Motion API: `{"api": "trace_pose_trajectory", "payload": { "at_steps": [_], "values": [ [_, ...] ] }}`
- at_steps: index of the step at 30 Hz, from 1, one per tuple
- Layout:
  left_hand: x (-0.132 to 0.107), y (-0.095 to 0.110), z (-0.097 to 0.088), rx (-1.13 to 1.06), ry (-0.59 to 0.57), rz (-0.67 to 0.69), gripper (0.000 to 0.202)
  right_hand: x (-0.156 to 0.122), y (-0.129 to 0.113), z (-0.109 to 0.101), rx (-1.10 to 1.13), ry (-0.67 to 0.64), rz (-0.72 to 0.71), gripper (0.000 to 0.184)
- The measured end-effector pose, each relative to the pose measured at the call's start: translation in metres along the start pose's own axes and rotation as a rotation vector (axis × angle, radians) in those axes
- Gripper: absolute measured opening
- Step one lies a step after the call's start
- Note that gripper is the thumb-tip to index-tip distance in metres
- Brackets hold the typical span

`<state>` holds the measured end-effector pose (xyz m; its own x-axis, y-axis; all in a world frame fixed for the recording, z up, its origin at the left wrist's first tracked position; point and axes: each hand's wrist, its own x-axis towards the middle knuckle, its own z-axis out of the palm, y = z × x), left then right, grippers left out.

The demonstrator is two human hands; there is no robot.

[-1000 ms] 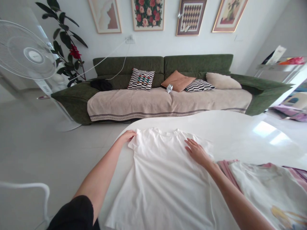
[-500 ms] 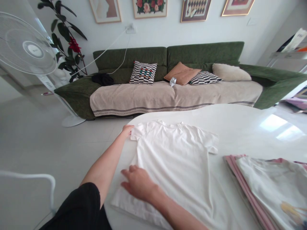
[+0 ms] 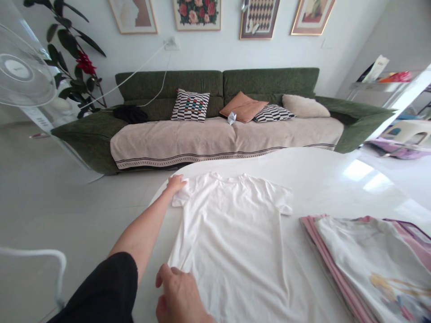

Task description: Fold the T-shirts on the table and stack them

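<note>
A white short-sleeved T-shirt (image 3: 232, 229) lies spread on a white table, its neckline toward the sofa. My left hand (image 3: 176, 183) is at the left sleeve, with its fingers closed on the cloth near the shoulder. Low on the shirt's left side, my right hand (image 3: 178, 291) has curled fingers at the side edge, and creases run up from it. That hand hides the shirt's lower left corner. To the right lies a stack of folded clothes (image 3: 357, 251), pink and grey with a printed light shirt on top.
Beyond the white table (image 3: 313, 168) stands a green sofa (image 3: 188, 78) with a beige cover and several cushions. On the left are a standing fan (image 3: 23, 72), a plant (image 3: 79, 67) and a white curved tube (image 3: 37, 252). A shelf (image 3: 373, 86) stands at the right.
My right hand has moved down and toward me along the shirt's left side, and its fingers have curled. My left hand reaches further over the sleeve. The whole view has shifted slightly right.
</note>
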<state>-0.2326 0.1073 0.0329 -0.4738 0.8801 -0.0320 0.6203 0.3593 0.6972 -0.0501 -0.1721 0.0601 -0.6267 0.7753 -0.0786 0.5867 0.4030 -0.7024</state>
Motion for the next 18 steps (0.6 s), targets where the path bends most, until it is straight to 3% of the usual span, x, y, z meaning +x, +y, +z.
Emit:
{"api": "trace_pose_trajectory", "payload": {
  "at_steps": [4, 10, 14, 18],
  "values": [
    [0.008, 0.004, -0.005, 0.138, -0.033, 0.042, 0.009, -0.018, 0.002, 0.002, 0.203, 0.006, 0.047, 0.044],
    [0.012, 0.014, -0.034, 0.279, 0.025, 0.044, 0.004, -0.016, 0.011, 0.009, 0.462, 0.091, 0.012, 0.039],
    [0.008, 0.042, -0.041, 0.306, 0.007, 0.105, 0.005, -0.025, 0.033, 0.017, 0.6, 0.189, 0.028, 0.041],
    [0.006, 0.083, -0.031, 0.252, -0.068, 0.155, 0.007, -0.046, 0.057, 0.019, 0.69, 0.254, 0.042, 0.039]
  ]
}}
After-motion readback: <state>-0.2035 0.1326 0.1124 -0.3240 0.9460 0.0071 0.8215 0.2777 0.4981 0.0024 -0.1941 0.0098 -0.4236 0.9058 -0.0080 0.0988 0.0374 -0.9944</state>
